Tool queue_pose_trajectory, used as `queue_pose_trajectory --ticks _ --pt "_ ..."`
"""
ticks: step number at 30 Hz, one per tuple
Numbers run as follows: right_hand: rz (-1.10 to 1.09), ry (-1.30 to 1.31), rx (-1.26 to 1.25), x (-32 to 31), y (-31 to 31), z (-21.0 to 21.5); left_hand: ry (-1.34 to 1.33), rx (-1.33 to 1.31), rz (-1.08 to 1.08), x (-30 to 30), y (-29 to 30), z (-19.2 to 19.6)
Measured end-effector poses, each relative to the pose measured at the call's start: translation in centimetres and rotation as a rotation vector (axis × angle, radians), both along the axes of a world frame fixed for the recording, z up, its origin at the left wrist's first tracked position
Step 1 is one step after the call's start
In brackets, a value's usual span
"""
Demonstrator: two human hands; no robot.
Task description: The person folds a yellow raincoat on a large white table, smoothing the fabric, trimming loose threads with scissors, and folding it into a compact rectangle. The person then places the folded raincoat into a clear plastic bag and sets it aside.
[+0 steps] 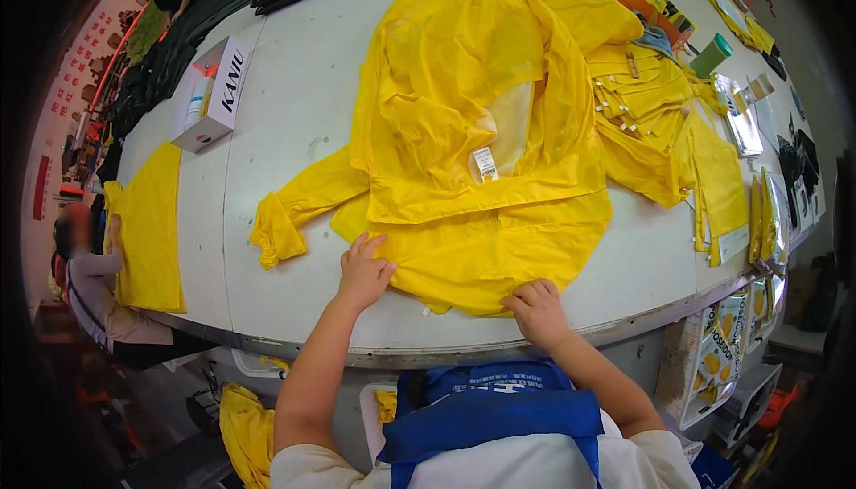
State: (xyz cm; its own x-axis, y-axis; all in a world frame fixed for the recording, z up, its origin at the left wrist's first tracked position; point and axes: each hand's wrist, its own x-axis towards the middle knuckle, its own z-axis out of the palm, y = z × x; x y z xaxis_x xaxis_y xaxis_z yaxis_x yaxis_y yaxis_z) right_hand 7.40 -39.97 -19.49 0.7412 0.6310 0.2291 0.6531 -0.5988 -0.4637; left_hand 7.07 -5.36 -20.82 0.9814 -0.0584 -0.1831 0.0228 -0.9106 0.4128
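Note:
A yellow raincoat lies spread on the table in front of me, its hood part upward and a small white label near its middle. One sleeve stretches out to the left. My left hand rests at the coat's near left edge, fingers apart and touching the fabric. At the near right edge, the curled fingers of my right hand grip the hem. Part of the coat's right side runs into a pile of yellow garments.
A white box holding bottles stands at left. Beyond it are yellow fabric, dark garments and other people. An orange box, a green roll and packaged yellow items are at right. The table's front edge curves near me.

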Motion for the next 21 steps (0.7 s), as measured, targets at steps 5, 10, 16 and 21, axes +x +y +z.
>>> queue_pose_trajectory --ticks 5,10,16,21 --pt "0.228 0.313 0.017 -1.6 -0.8 1.9 -0.031 0.054 0.112 -1.4 0.2 -0.8" --pt "0.016 0.34 -0.018 -0.2 1.8 1.7 -0.103 -0.894 0.915 -4.1 -5.7 -0.9" --pt "0.007 0.233 -0.171 1.6 2.7 -0.6 -0.089 -1.154 0.821 -1.8 -7.0 -0.2" --pt "-0.091 0.145 -0.37 14.6 4.1 0.3 -0.298 -0.353 0.187 -0.8 -9.9 2.9"
